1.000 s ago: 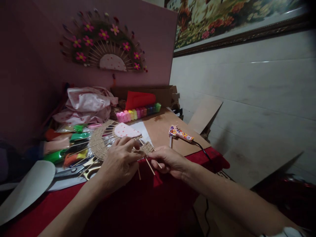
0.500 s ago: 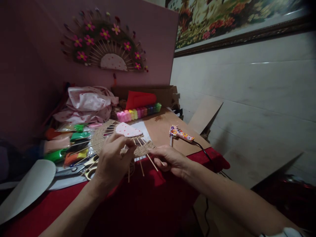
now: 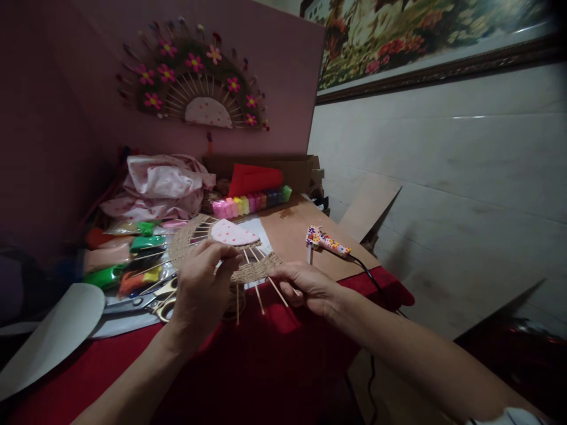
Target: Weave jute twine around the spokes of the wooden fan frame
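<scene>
A half-round fan of thin sticks and woven twine [image 3: 251,271] has a white, red-dotted patch [image 3: 233,233] at its centre. My right hand [image 3: 301,283] pinches the fan's right end, fingers curled round the woven band and a stick. Over the middle of the band is my left hand [image 3: 206,283], its thumb and fingers pressed together; what they hold, if anything, is hidden. Stick ends poke out below the band. Partly behind the fan lies a ball of twine [image 3: 234,302].
Scissors [image 3: 137,304] and bagged coloured clay [image 3: 106,260] lie left. A flowered glue gun [image 3: 328,241] with a black cord rests on brown board [image 3: 287,236] at right. Behind are clay packs [image 3: 252,202], red sheet [image 3: 254,179] and dotted cloth [image 3: 162,183]. A finished fan [image 3: 208,112] hangs above.
My left hand has risen slightly off the band, uncovering more of the weave and the sticks. My right hand keeps its grip. The whole view has shifted a little.
</scene>
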A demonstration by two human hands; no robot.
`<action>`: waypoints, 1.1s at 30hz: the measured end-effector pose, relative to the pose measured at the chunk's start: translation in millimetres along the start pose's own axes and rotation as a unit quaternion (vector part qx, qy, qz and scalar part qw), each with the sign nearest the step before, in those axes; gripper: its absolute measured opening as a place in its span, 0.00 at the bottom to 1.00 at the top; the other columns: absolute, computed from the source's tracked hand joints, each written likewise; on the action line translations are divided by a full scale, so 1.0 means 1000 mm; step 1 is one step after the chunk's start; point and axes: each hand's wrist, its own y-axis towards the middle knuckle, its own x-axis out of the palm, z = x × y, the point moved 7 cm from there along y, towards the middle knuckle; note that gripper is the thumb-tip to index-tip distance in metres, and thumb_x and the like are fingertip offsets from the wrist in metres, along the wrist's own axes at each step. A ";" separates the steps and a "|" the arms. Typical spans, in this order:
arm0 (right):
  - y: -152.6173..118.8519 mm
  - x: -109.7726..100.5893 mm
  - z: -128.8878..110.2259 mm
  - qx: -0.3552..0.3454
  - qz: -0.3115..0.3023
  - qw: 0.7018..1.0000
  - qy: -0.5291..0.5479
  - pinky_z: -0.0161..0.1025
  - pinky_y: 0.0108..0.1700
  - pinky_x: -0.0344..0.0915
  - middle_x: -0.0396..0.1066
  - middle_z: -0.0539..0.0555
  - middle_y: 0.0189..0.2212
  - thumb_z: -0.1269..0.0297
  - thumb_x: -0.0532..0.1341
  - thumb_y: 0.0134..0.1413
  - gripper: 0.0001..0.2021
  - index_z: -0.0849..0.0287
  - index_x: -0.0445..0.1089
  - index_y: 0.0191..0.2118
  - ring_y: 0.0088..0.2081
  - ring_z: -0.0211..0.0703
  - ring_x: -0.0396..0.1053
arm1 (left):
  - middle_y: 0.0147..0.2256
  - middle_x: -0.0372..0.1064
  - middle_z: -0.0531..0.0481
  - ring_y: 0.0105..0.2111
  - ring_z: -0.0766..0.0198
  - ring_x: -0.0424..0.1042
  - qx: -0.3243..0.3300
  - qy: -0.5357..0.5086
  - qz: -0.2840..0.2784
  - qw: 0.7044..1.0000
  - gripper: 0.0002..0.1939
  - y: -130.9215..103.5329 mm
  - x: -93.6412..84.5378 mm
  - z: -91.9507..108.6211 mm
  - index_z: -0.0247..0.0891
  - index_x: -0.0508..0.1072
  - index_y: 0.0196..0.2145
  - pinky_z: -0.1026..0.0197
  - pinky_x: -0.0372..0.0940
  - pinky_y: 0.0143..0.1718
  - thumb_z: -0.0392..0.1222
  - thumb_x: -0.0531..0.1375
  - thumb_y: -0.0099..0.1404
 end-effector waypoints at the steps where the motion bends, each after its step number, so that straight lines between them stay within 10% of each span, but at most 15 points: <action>1: 0.000 -0.001 0.001 -0.002 0.006 1.000 -0.004 0.28 0.12 0.37 0.53 0.43 0.06 0.66 0.58 0.45 0.10 0.60 0.59 0.18 0.09 0.25 0.43 | 0.26 0.66 0.53 0.29 0.65 0.65 -0.006 0.000 0.002 1.000 0.04 0.000 -0.001 -0.001 0.37 0.67 0.27 0.59 0.60 0.33 0.36 0.56 0.60; 16: 0.001 -0.004 0.004 0.000 -0.008 1.000 0.013 0.28 0.12 0.37 0.53 0.43 0.07 0.53 0.60 0.47 0.14 0.59 0.61 0.24 0.10 0.25 0.42 | 0.23 0.58 0.53 0.26 0.66 0.60 -0.040 -0.053 0.018 0.998 0.14 -0.002 -0.013 0.002 0.39 0.60 0.21 0.59 0.56 0.29 0.38 0.49 0.64; 24: 0.006 -0.003 0.006 -0.001 -0.044 0.997 0.058 0.25 0.12 0.42 0.54 0.42 0.08 0.66 0.62 0.44 0.11 0.60 0.59 0.21 0.11 0.24 0.46 | 0.19 0.59 0.56 0.20 0.69 0.59 -0.046 -0.026 0.018 0.998 0.12 -0.001 -0.017 -0.002 0.38 0.63 0.21 0.63 0.55 0.24 0.42 0.54 0.61; 33: -0.001 -0.004 0.000 -0.020 0.007 0.999 0.044 0.27 0.11 0.37 0.54 0.42 0.06 0.55 0.60 0.48 0.16 0.60 0.58 0.22 0.08 0.24 0.42 | 0.28 0.68 0.52 0.28 0.65 0.67 0.016 0.045 -0.202 0.978 0.04 -0.003 0.021 -0.018 0.40 0.72 0.27 0.63 0.61 0.28 0.34 0.59 0.54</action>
